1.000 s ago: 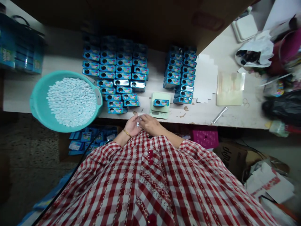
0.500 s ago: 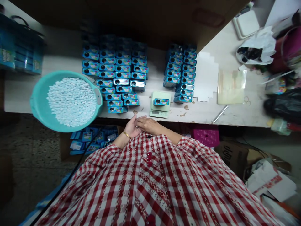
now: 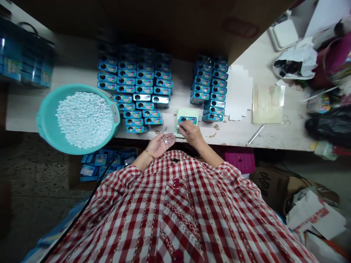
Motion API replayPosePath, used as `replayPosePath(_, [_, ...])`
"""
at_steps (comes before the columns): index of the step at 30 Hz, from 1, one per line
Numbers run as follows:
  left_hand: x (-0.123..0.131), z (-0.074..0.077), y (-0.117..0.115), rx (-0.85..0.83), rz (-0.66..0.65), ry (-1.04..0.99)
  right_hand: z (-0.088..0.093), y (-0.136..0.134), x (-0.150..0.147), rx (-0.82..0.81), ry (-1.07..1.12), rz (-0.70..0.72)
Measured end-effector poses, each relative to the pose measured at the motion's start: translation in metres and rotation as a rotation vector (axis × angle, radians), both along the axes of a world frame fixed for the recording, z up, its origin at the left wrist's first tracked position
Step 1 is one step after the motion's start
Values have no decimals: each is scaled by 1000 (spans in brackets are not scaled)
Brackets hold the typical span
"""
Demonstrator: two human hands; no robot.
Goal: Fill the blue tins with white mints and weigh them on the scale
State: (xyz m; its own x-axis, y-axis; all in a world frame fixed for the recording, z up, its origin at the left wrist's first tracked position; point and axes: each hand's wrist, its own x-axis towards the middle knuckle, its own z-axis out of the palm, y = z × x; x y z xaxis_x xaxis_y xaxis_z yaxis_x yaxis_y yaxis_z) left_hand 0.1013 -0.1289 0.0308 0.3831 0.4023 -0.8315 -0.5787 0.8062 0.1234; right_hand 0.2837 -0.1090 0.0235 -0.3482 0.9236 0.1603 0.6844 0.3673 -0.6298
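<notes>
Palm up at the table's front edge, my left hand (image 3: pixel 159 145) lies flat with fingers stretched out. A small white candy (image 3: pixel 165 141) rests loose on its fingers. My right hand (image 3: pixel 192 134) pinches another white candy (image 3: pixel 178 126) between thumb and fingertips, at the near side of a blue tin (image 3: pixel 188 119). That tin sits on a pale green scale (image 3: pixel 179 113), partly covered by the hand. To the left stands a turquoise basin (image 3: pixel 45 126) holding a heap of white candies (image 3: pixel 85 120).
Rows of blue tins (image 3: pixel 144 89) stand left of the scale, and two more columns of tins (image 3: pixel 218 90) to its right. White sheets (image 3: pixel 240 93), a clear plastic sheet (image 3: pixel 268 106) and a metal tube (image 3: pixel 255 135) lie further right. A carton (image 3: pixel 75 175) of blue packs is below.
My hands were together at the table edge and have come apart. The right has moved to the tin on the scale with a candy; the left has turned palm up and opened.
</notes>
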Motion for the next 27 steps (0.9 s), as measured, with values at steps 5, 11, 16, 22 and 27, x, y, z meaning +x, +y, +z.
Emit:
replayPosePath(5, [-3, 1, 4, 7, 38, 39, -4, 18, 31, -4, -75, -93])
replayPosePath(11, [-7, 1, 0, 26, 40, 1, 8, -15, -6, 23, -179, 135])
replayPosePath(16, [-11, 4, -10, 4, -5, -3, 6, -36, -53, -62, -291, 458])
replayPosePath(22, [-17, 14, -13, -26, -15, 23, -2, -39, -59, -24, -242, 524])
replayPosePath(27, [-14, 23, -8, 20, -6, 36, 5, -33, -50, 17, -121, 470])
